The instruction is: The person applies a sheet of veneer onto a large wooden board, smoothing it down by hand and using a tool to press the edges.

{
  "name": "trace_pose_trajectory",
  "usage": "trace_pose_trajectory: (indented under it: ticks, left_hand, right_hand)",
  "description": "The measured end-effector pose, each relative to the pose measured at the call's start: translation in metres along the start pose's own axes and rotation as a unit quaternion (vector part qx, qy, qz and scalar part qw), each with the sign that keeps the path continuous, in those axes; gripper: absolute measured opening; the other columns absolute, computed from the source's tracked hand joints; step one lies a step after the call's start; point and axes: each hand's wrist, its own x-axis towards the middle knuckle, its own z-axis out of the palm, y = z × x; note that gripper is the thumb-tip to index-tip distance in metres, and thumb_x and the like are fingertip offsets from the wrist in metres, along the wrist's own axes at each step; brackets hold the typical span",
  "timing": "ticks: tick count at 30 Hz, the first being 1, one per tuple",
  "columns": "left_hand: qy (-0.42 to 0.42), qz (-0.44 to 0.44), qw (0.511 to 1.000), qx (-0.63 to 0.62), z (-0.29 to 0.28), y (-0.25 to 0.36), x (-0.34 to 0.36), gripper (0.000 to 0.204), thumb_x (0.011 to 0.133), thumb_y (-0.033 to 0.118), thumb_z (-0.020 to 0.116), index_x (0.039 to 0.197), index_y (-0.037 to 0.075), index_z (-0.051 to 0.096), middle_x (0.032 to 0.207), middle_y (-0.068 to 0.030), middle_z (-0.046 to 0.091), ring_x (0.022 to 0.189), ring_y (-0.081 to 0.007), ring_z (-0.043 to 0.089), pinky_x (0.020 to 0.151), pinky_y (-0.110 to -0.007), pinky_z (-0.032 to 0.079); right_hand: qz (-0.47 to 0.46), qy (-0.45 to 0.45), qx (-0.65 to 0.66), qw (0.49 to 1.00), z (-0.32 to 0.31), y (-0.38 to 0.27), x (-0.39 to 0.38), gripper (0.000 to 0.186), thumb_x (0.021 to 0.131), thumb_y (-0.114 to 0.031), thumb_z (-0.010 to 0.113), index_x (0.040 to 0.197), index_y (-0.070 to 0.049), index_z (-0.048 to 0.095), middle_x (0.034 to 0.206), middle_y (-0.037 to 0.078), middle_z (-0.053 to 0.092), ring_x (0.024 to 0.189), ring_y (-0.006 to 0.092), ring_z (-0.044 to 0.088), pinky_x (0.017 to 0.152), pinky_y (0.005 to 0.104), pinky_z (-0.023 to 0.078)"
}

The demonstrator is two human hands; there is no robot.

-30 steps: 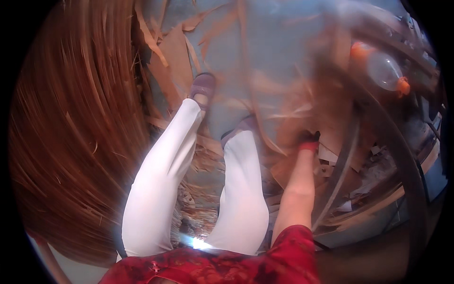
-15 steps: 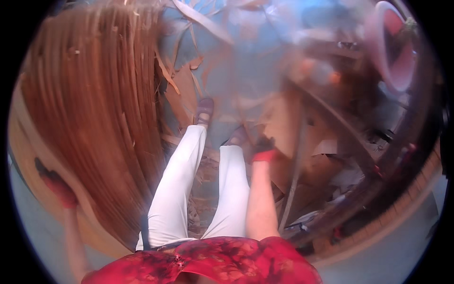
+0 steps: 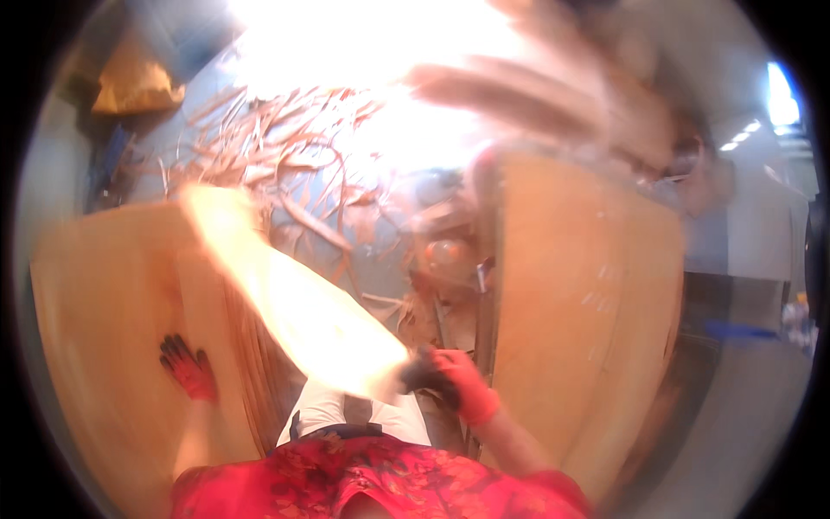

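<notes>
My right hand, in a red glove with dark fingers, is closed on the near end of a broad, pale strip of wood veneer. The strip slants up and left across my legs. Its far end is blurred over the edge of the left stack of wood sheets. On top of that stack my left hand, gloved the same way, lies flat with its fingers spread.
Another stack of wood sheets stands at the right. Loose veneer scraps litter the floor ahead. A yellowish bag-like thing sits at the far left. Bright glare washes out the top middle.
The view has swung, bringing the tops of both stacks into sight. My right hand, low by my leg before, has come up holding the veneer strip. My left hand rests farther in on its stack.
</notes>
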Motion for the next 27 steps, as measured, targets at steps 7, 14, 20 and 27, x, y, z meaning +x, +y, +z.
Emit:
trace_pose_trajectory:
  ticks: [7, 14, 20, 27]
  left_hand:
    - [-0.120, -0.036, 0.988, 0.089, -0.053, 0.026, 0.039, 0.072, 0.098, 0.041, 0.045, 0.156, 0.005, 0.024, 0.162, -0.0158, 0.022, 0.149, -0.0327, 0.020, 0.119, -0.047, 0.017]
    - [-0.108, 0.060, 0.992, 0.032, -0.058, 0.079, 0.081, 0.059, 0.097, 0.039, 0.049, 0.141, 0.000, 0.041, 0.145, -0.0173, 0.043, 0.132, -0.0344, 0.042, 0.108, -0.047, 0.030]
    - [-0.305, 0.140, 0.932, -0.137, -0.083, 0.188, 0.205, 0.053, 0.095, 0.038, 0.055, 0.131, 0.000, 0.048, 0.133, -0.0171, 0.049, 0.122, -0.0330, 0.048, 0.100, -0.046, 0.036]
    - [-0.573, 0.091, 0.765, -0.281, -0.097, 0.319, 0.331, 0.046, 0.093, 0.036, 0.061, 0.120, 0.000, 0.055, 0.120, -0.0169, 0.057, 0.110, -0.0313, 0.056, 0.090, -0.044, 0.043]
  right_hand:
    - [-0.286, 0.396, -0.327, 0.809, -0.024, -0.149, -0.152, 0.015, 0.084, -0.016, 0.080, 0.085, -0.005, 0.070, 0.065, -0.003, 0.063, 0.054, 0.0024, 0.050, 0.046, 0.0208, 0.035]
    - [-0.379, 0.694, -0.269, 0.550, -0.164, -0.131, -0.226, 0.021, 0.083, -0.017, 0.081, 0.087, -0.004, 0.065, 0.068, -0.004, 0.058, 0.056, 0.0043, 0.048, 0.048, 0.0231, 0.038]
    - [-0.273, 0.820, -0.101, 0.493, -0.261, -0.020, -0.209, 0.024, 0.081, -0.018, 0.082, 0.086, -0.004, 0.063, 0.067, -0.002, 0.059, 0.053, 0.0063, 0.048, 0.047, 0.0251, 0.039]
    - [-0.244, 0.848, 0.030, 0.470, -0.275, 0.023, -0.166, 0.023, 0.082, -0.020, 0.079, 0.078, -0.002, 0.064, 0.058, -0.001, 0.054, 0.049, 0.0088, 0.048, 0.046, 0.0282, 0.039]
